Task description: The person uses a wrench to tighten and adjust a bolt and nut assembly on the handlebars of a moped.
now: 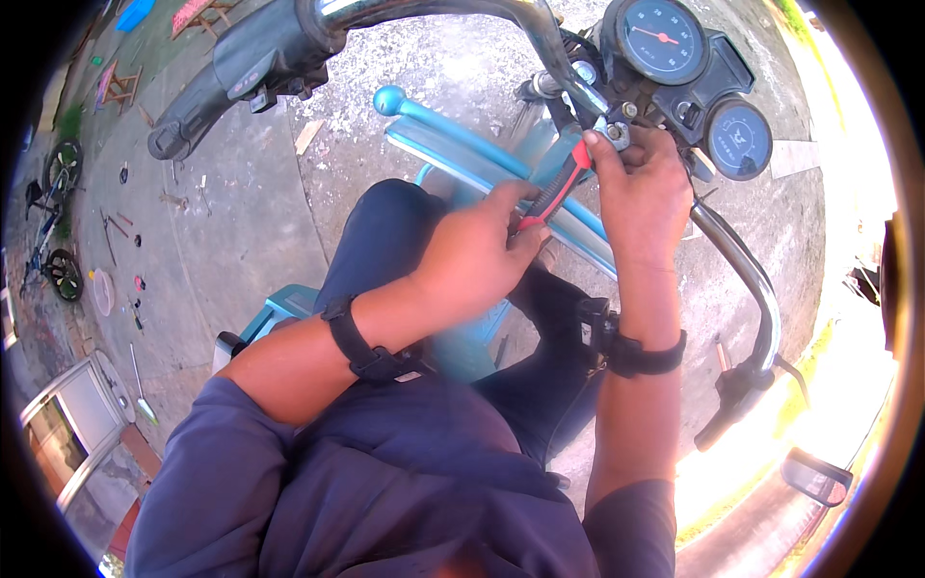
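Note:
My left hand is closed round the red and black handle of a wrench. The tool slants up to the right, its metal head at the clamp in the middle of a motorcycle handlebar. My right hand is closed at that head, its thumb on the near side and its fingers curled over the far side. Part of the head and the bolt under it is hidden by these fingers. Just beyond sit a round speedometer and a second round gauge.
A black grip with switches is at the upper left; the other grip is at the lower right, near a mirror. A light blue metal frame lies under my hands. Loose tools and a bicycle are on the concrete at left.

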Demonstrator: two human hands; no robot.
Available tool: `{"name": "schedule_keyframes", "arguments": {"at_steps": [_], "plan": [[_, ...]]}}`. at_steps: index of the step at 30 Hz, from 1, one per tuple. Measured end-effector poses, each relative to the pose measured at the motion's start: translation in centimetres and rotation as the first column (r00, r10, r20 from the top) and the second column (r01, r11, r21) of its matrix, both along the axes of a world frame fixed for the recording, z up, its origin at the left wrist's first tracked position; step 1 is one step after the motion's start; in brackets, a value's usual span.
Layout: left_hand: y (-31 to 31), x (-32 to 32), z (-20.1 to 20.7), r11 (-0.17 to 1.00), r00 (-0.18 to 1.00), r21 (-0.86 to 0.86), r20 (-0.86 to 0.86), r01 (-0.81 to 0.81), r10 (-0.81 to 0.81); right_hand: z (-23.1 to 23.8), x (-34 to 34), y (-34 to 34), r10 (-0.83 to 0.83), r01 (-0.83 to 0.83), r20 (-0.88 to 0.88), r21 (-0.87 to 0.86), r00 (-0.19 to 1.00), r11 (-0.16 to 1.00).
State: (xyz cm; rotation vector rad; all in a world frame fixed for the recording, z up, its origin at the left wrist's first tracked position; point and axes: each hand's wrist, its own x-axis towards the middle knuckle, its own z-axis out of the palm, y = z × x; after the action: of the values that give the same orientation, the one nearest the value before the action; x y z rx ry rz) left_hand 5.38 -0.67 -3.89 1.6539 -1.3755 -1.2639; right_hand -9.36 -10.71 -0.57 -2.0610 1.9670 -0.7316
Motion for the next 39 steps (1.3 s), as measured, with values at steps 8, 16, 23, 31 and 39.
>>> {"name": "schedule_keyframes", "arguments": {"at_steps": [8,16,23,31,39], "plan": [[-0.1,-3.9,-1.4,0.985,0.935,0.129,-0.351,0.111,-0.059,0.6,-2.0,-1.1,0.213,-0.213,0.012,0.005,0.977,0.977],[0.1,-1.2,-0.3,0.992,0.994,0.075,-0.046,0.1,-0.097,0.9,-1.4,-0.9,0.139,-0.145,0.07,0.09,0.988,0.985],[0.5,-0.8,0.3,0.993,0.993,-0.05,0.054,0.105,-0.103,0.6,-1.1,-0.5,0.104,-0.115,0.14,0.075,0.985,0.991],[0.0,-0.6,-0.1,0.975,0.987,-0.166,0.086,0.146,-0.133,0.4,-1.0,-0.5,0.093,-0.108,0.182,0.073,0.979,0.992],[-1.5,2.2,0.1,0.927,0.945,-0.284,0.283,0.244,-0.162,-0.1,-0.4,0.0,0.043,-0.044,0.163,0.002,0.986,0.999]]}}
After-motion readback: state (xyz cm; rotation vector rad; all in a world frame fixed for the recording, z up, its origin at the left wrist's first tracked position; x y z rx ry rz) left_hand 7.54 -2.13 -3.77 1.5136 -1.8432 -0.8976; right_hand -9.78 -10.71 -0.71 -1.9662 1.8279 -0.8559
